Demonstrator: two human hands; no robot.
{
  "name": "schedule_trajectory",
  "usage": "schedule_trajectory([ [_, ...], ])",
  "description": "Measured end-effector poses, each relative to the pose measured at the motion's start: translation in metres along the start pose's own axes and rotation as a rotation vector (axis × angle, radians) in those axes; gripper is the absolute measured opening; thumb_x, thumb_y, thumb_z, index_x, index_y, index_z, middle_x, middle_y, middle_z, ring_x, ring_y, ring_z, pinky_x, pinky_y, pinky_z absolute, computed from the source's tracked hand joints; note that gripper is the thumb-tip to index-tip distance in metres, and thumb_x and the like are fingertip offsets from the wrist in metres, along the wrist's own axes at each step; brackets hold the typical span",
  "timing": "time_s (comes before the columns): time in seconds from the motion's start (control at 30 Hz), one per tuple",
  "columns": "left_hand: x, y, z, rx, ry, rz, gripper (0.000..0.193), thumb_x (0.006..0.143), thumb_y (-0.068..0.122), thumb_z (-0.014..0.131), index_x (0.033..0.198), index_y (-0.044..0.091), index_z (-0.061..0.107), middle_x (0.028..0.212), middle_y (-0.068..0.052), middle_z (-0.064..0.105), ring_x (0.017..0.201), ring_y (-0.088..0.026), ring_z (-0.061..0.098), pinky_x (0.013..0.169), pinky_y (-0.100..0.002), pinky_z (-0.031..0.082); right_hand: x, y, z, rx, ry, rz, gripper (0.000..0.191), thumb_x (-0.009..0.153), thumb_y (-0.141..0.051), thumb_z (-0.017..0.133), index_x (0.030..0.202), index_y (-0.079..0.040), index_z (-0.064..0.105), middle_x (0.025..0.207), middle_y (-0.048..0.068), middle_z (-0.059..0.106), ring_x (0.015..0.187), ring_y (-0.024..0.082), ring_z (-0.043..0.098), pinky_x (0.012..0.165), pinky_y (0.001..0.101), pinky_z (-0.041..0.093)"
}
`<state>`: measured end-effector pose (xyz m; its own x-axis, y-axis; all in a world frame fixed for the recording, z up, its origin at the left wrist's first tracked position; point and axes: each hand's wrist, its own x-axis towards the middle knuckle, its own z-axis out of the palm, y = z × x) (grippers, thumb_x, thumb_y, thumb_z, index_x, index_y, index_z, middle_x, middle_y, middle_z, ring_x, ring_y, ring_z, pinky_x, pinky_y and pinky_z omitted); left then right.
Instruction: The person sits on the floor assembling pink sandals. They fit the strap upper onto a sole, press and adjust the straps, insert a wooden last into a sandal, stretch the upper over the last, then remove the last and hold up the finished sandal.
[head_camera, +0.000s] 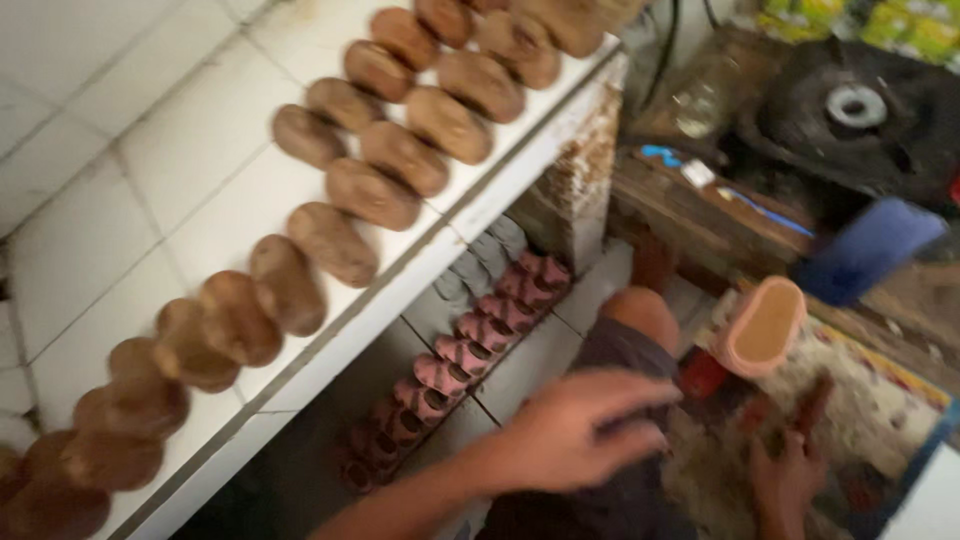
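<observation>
On the left I see a white tiled bench (190, 150) carrying two rows of brown, oval, shoe-sole-shaped moulded pieces (370, 192), laid side by side and touching along the bench edge. Below it, on the floor shelf (530, 360), stands a row of pink and maroon small shoe-shaped pieces (470, 345), with a few grey ones (480, 262) at the far end.

My left hand (570, 425) is in the lower centre, fingers spread and extended to the right, holding nothing; it hovers above my knee in dark grey cloth (610, 360). It is motion-blurred.

My right hand (785, 475) is at the lower right, over a patterned mat (880, 400). It appears to close on a dark reddish slender tool (812, 405), though blur keeps me from confirming the grip. Just above it stands a pink sole piece with a tan inner face (762, 325), tilted upright. A blue blurred object (870, 250) lies beyond it.
</observation>
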<state>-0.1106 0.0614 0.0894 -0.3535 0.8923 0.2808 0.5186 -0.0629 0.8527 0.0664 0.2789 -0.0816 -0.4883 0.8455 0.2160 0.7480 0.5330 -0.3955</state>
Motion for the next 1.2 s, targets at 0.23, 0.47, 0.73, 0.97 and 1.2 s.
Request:
schedule_trajectory([
  [0.23,0.055,-0.019,-0.203,0.161,0.815,-0.322,0.044,0.092,0.022,0.066,0.135,0.016,0.061,0.109,-0.006,0.071,0.089,-0.021,0.065,0.076,-0.034,0.054,0.013,-0.016,-0.011,-0.065,0.166,0.07,0.066,0.075,-0.044,0.094,0.126,-0.007,0.075,0.111,0.033,0.067,0.097,0.046,0.068,0.09,0.0543,0.057],
  [0.47,0.112,-0.066,-0.296,0.726,0.757,-0.864,0.075,0.086,0.072,0.067,0.126,0.009,0.073,0.137,-0.037,0.049,0.135,-0.052,0.035,0.115,-0.052,0.024,0.016,-0.02,-0.029,0.082,0.334,0.027,0.047,0.084,-0.033,0.092,0.119,-0.007,0.074,0.107,0.025,0.073,0.105,0.041,0.068,0.1,0.0489,0.055],
  [0.73,0.119,-0.054,-0.31,0.828,0.873,-1.003,0.092,0.086,0.077,0.063,0.119,-0.009,0.067,0.126,-0.034,0.061,0.131,-0.049,0.047,0.107,-0.05,0.041,0.022,-0.023,-0.049,0.619,0.097,-0.036,0.043,0.092,-0.022,0.075,0.129,0.0,0.07,0.115,0.021,0.074,0.115,0.029,0.069,0.102,0.041,0.051],
  [0.97,0.095,-0.047,-0.318,0.651,0.866,-1.05,0.066,0.078,0.052,0.081,0.101,-0.009,0.073,0.104,-0.026,0.074,0.095,-0.037,0.074,0.083,-0.045,0.058,0.018,-0.043,-0.049,0.623,0.169,0.221,0.033,0.093,-0.012,0.08,0.121,0.004,0.073,0.097,0.022,0.075,0.089,0.022,0.072,0.09,0.0355,0.055],
  [1.2,0.063,-0.041,-0.343,0.213,1.162,-0.977,0.051,0.083,0.037,0.084,0.108,-0.005,0.069,0.097,-0.016,0.07,0.081,-0.03,0.068,0.062,-0.049,0.051,0.007,-0.037,-0.036,0.704,0.274,0.239,0.031,0.099,-0.016,0.08,0.124,0.002,0.073,0.106,0.017,0.075,0.096,0.017,0.07,0.094,0.0316,0.055],
])
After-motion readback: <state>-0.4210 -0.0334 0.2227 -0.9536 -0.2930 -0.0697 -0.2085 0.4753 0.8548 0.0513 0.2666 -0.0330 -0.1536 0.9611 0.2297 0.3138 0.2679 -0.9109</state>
